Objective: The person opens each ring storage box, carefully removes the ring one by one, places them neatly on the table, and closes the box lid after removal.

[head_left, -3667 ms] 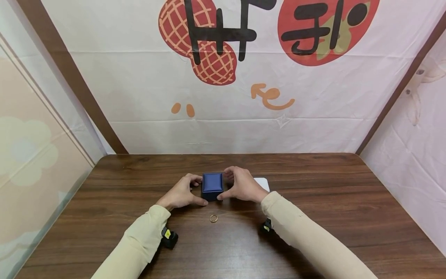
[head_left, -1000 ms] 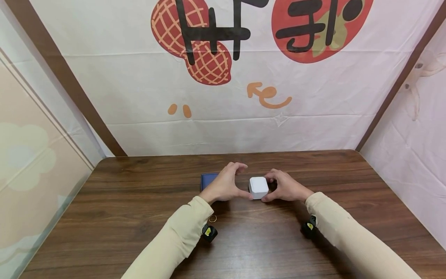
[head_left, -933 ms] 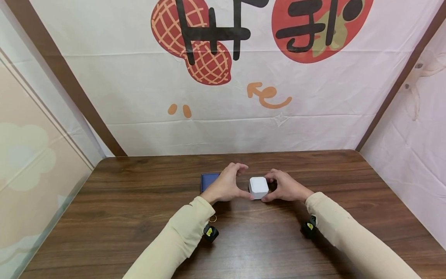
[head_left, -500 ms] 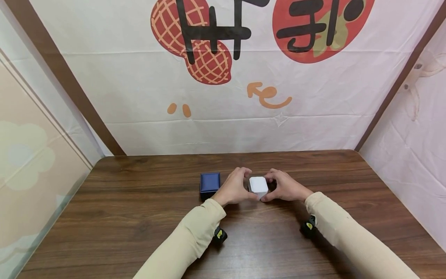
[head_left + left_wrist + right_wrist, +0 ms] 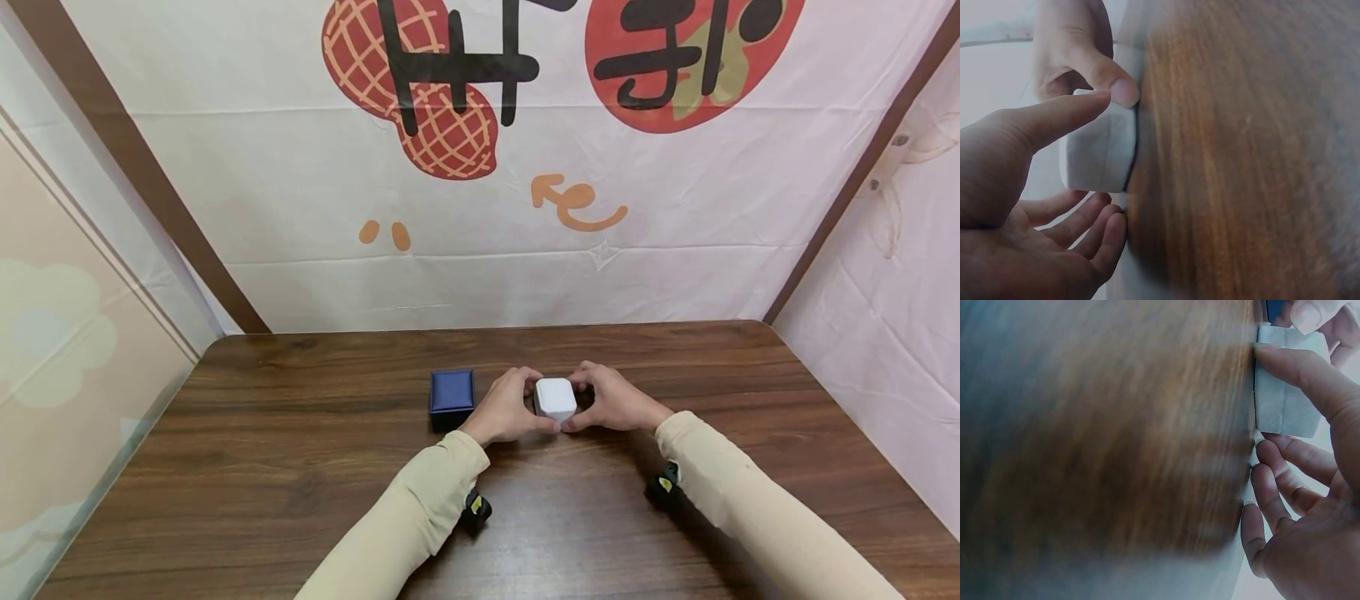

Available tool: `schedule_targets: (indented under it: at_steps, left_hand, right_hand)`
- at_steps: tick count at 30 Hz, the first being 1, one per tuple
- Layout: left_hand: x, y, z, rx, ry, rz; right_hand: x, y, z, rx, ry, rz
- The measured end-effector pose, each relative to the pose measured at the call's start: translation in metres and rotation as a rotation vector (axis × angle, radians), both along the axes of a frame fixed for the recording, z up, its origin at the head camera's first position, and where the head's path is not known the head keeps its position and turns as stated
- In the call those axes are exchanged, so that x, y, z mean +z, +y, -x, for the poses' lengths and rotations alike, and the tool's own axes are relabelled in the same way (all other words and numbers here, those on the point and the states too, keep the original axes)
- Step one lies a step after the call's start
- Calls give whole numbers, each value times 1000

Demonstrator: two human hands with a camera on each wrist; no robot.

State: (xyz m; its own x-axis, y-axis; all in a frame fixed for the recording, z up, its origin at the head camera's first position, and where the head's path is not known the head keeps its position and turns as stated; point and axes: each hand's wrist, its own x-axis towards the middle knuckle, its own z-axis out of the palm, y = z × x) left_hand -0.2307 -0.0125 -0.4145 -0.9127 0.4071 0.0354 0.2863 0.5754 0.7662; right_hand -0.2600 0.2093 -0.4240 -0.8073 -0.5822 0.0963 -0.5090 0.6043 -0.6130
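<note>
A small white ring box (image 5: 556, 398) stands on the table with both hands around it. My left hand (image 5: 510, 407) grips it from the left, thumb across its near face and fingers behind. From the other side my right hand (image 5: 617, 398) holds it the same way. The two thumbs nearly meet at the box's front. A seam runs around the white ring box (image 5: 1285, 403) in the right wrist view, and its lid is down. Left of my left hand stands a closed blue box (image 5: 452, 398). The gold ring is hidden under my left forearm.
The brown wooden table (image 5: 300, 467) carries everything. A printed white cloth (image 5: 315, 292) hangs along its back edge, with more cloth at both sides. Black wrist cameras (image 5: 476, 510) hang below the sleeves, close to the tabletop.
Both hands have gone right, from the blue box to the white ring box. My left hand has since closed in on the white box, and its forearm now covers the ring.
</note>
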Motion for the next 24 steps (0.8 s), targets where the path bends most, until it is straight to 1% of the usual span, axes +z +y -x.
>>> schedule_targets:
  at_steps: [8,16,24]
  left_hand:
    - [-3,1,0,5,-3,-18]
    - [-3,3,-1,34,-5,-57]
    - [-2,4,-1,14,-4,4]
  right_hand:
    - [2,0,-1,-16,-5,-12]
    - [0,-1,-2,-11,-12,5]
    - [0,-2,-4,-23,-14,0]
